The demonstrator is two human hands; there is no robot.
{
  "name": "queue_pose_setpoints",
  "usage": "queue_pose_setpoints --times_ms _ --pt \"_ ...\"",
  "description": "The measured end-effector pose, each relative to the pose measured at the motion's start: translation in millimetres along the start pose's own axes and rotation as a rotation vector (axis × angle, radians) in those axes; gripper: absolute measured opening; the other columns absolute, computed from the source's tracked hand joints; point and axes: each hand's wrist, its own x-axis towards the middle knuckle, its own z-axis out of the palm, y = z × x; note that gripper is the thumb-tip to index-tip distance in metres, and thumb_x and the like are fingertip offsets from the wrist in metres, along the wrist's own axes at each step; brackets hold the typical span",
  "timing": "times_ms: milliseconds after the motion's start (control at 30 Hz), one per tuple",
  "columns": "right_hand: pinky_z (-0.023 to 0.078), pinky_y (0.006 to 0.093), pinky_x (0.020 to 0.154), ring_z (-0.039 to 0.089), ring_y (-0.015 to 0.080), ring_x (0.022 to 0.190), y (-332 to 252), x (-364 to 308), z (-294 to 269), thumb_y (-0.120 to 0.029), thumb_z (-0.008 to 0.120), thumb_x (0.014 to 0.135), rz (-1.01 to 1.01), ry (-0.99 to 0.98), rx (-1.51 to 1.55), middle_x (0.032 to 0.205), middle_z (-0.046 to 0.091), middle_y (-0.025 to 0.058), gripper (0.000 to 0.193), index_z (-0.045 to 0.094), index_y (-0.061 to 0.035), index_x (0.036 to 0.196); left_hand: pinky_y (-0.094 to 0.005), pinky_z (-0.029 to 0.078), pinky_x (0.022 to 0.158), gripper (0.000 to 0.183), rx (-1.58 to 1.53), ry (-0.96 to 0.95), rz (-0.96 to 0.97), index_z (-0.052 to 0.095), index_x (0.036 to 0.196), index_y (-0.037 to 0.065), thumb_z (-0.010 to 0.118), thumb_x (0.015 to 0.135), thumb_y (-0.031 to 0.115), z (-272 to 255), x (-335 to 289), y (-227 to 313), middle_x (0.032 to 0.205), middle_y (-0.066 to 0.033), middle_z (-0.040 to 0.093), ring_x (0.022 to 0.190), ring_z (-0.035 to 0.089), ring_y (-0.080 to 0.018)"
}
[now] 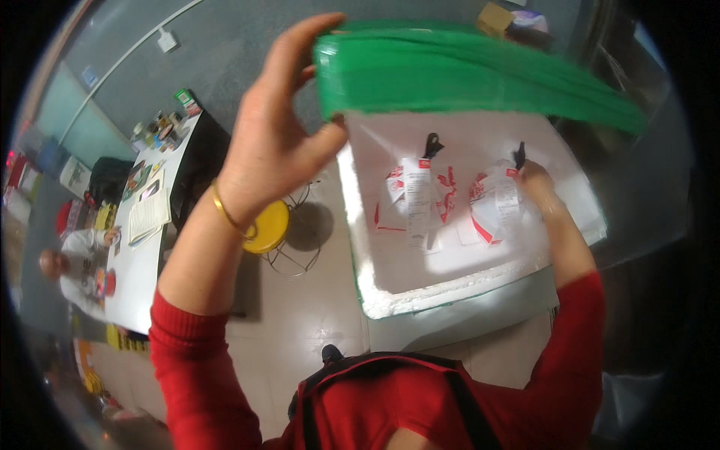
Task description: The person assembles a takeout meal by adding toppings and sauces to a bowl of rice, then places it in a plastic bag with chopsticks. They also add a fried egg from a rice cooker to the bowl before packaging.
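My left hand [281, 124] grips the left edge of a green-wrapped lid [465, 75], its thumb below and fingers above. The lid is tilted up over the far side of a white foam box [397, 296]. Inside, two white packages with red print stand side by side, each with a long paper slip and a black piece at its top. The left package [394, 199] stands by itself. At the upper edge of the right package [487, 199], beside its black piece, my right hand [536, 184] is closed; its fingertips are partly hidden.
The box rests on a pale stand [465, 319]. To the left are a yellow round stool [268, 227] and a long white table [139, 262] with papers [150, 217] and jars. Another person [75, 262] sits behind that table. A cardboard box [495, 19] lies beyond the lid.
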Motion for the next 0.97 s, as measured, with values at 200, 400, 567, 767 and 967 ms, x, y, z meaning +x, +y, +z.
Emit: queue_pose_setpoints --times_ms 200,400,567,767,967 --pt "0.049 0.038 0.064 0.059 0.0293 0.076 -129.2 -159.8 -68.5 0.001 0.055 0.076 -0.607 0.252 0.319 0.097 0.059 0.0171 0.024 0.057 -0.0017 0.1 -0.0392 0.04 0.098 0.071 0.048 -0.018 0.055 0.041 0.128 0.004 0.063 0.062 -0.004 18.7 -58.6 17.3 0.122 -0.0155 0.048 0.114 0.049 -0.0322" --pt "0.046 0.0408 0.083 0.055 0.0327 0.094 -222.3 -233.1 -95.5 0.003 0.043 0.085 -0.374 0.615 0.317 0.104 0.056 0.0194 0.023 0.054 0.0074 0.105 -0.0532 0.03 0.102 0.047 0.232 -0.278 0.144 0.05 0.121 0.009 0.053 0.076 0.018 19.5 -187.1 58.1 0.118 -0.0159 0.049 0.118 0.044 -0.0323" --pt "0.047 0.0325 0.082 0.055 0.0217 0.092 -288.3 -251.7 -55.3 0.001 0.039 0.093 -0.458 0.481 0.675 0.107 0.054 0.015 0.026 0.05 0.0078 0.115 -0.0528 0.029 0.103 0.043 0.082 -0.327 0.027 0.05 0.12 0.01 0.055 0.079 0.02 -44.5 -273.4 67.2 0.117 -0.0142 0.049 0.119 0.042 -0.0324" --pt "0.048 0.0284 0.064 0.055 0.0187 0.075 -493.1 -300.7 4.2 -0.001 0.046 0.089 -0.57 0.135 1.037 0.085 0.058 0.0116 0.019 0.057 0.0 0.105 -0.0475 0.036 0.098 0.026 0.075 -0.158 -0.397 0.054 0.105 0.007 0.057 0.081 0.014 -218.6 -409.4 114.5 0.104 -0.0126 0.054 0.111 0.049 -0.0314" --pt "0.049 0.0306 0.06 0.06 0.0259 0.068 -747.4 -370.1 -6.9 -0.007 0.054 0.087 -0.987 -0.226 0.979 0.08 0.063 0.0106 0.014 0.06 -0.0017 0.099 -0.0384 0.045 0.087 0.013 -0.083 -0.221 -1.065 0.06 0.089 0.009 0.062 0.084 0.021 -414.4 -546.1 185.1 0.091 -0.0135 0.059 0.096 0.057 -0.027"
